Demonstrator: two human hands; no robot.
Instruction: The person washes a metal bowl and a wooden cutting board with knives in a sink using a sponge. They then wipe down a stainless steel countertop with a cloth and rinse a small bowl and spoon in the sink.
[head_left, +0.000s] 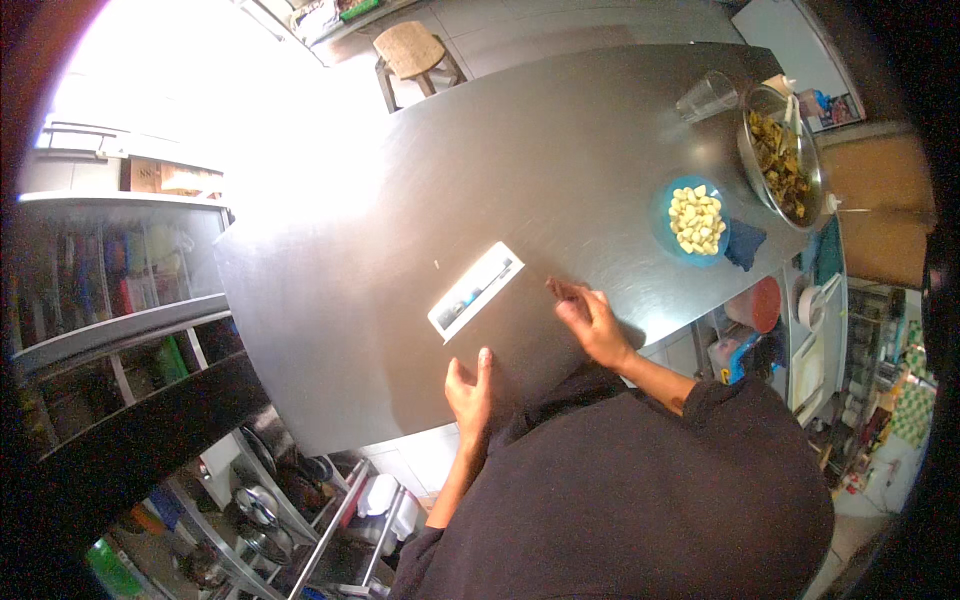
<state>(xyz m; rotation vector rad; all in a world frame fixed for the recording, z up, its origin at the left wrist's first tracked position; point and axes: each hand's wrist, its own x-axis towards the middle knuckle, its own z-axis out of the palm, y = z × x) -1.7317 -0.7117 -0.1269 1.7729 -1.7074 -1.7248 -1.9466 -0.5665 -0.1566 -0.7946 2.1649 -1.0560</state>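
Observation:
On the stainless steel table (337, 352) lies a flat white rectangular box (475, 292) with a dark and blue picture on its face. My left hand (471, 386) is just below the box's near end, thumb and fingers apart, holding nothing. To the right of the box is my right hand (589, 319), fingers partly bent; a small dark reddish-brown thing shows at its fingertips, and I cannot tell whether the hand grips it. Neither hand touches the box.
Peeled garlic cloves (697, 220) fill a blue bowl (664, 238) at the right, beside a dark blue cloth (745, 244). Beyond stand a large steel bowl (746, 161) of brownish-yellow food and a clear glass (706, 97). A wooden stool (409, 49) stands past the far edge; racks are at lower left.

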